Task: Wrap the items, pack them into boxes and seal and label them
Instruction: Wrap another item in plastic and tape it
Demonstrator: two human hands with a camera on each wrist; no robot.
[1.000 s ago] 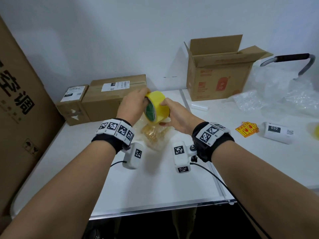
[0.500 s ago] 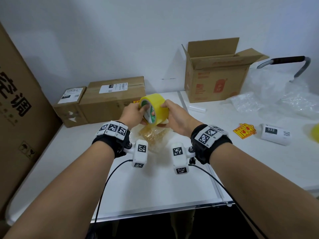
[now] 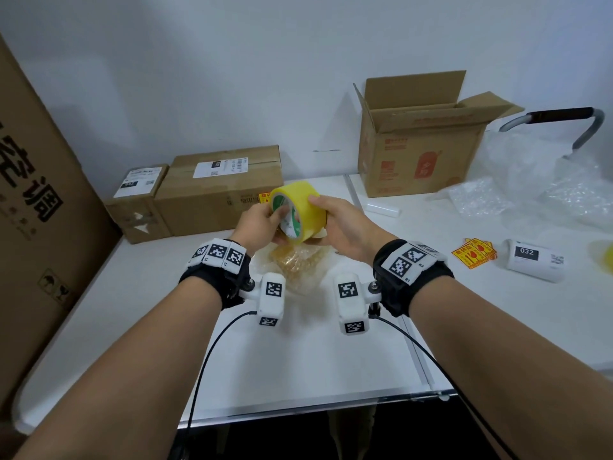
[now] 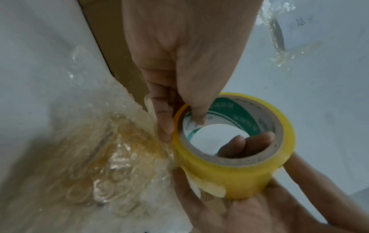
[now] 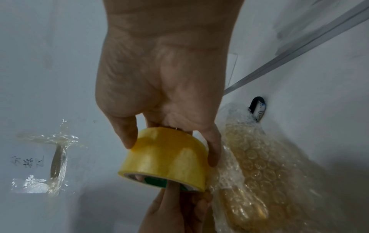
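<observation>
Mid-frame, both hands are gripping the tape (image 3: pixel 297 210): left hand (image 3: pixel 258 224) pinching its rim, right hand (image 3: pixel 345 227) curling around its outside, above the bundle (image 3: pixel 298 263)

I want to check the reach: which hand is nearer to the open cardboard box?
Right. The right hand grips the tape roll on the side toward the open cardboard box; the left hand holds the roll's far side.

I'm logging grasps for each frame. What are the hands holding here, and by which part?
Both hold the yellow tape roll: the right hand grips its outer band, the left hand pinches its rim, thumb inside the core.
</observation>
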